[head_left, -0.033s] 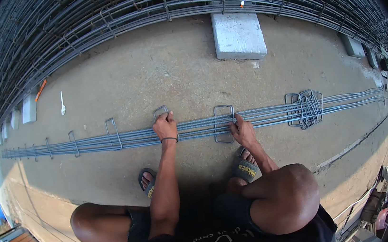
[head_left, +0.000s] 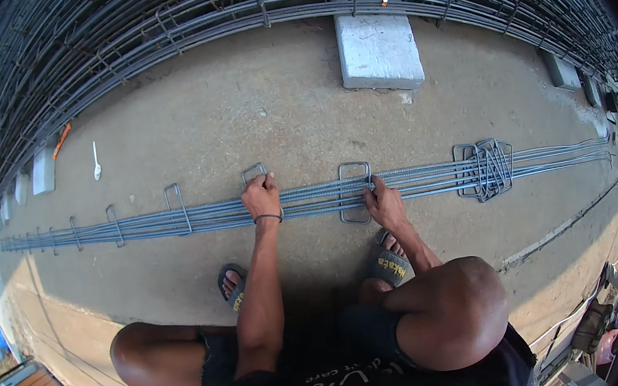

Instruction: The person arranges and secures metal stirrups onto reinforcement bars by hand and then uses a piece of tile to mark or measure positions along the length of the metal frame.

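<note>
My sandals [head_left: 384, 264] sit apart just short of the long, ribbed steel bars [head_left: 305, 195], probably for balance. My right hand [head_left: 385, 203] pinches one side of a rectangular wire loop [head_left: 353, 163], apparently to steady it crosswise on them; my left hand [head_left: 260, 197] has its fingers bunched on a second loop [head_left: 252, 168], seemingly pinching it too, though they hide its lower part. Rightward, more loops [head_left: 491, 170] lie heaped on the bars, perhaps to stay handy. Beyond, across gritty floor [head_left: 277, 113], a pale, flat-sided block [head_left: 378, 51] seems to prop the dark steel lattice [head_left: 227, 10].
</note>
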Available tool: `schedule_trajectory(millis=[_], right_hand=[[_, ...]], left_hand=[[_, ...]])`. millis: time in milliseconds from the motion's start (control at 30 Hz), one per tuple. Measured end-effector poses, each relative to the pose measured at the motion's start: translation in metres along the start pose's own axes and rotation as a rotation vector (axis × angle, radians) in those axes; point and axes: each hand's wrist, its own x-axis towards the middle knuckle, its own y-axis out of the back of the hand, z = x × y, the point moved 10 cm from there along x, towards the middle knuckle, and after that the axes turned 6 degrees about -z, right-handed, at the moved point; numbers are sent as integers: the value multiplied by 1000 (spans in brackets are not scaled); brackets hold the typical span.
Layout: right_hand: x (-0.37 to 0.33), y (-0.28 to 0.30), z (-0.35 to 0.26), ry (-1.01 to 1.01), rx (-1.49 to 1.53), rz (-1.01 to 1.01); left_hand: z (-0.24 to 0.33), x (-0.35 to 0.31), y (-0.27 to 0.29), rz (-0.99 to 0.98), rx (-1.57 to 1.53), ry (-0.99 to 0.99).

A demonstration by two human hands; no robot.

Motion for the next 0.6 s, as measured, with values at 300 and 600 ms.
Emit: schedule_trajectory(millis=[300,600], right_hand=[[-3,28,10,-33,40,-31],[20,65,32,-75,48,76]], left_hand=[[24,-31,-21,-170,172,-28],[33,-18,-12,-80,100,-147]])
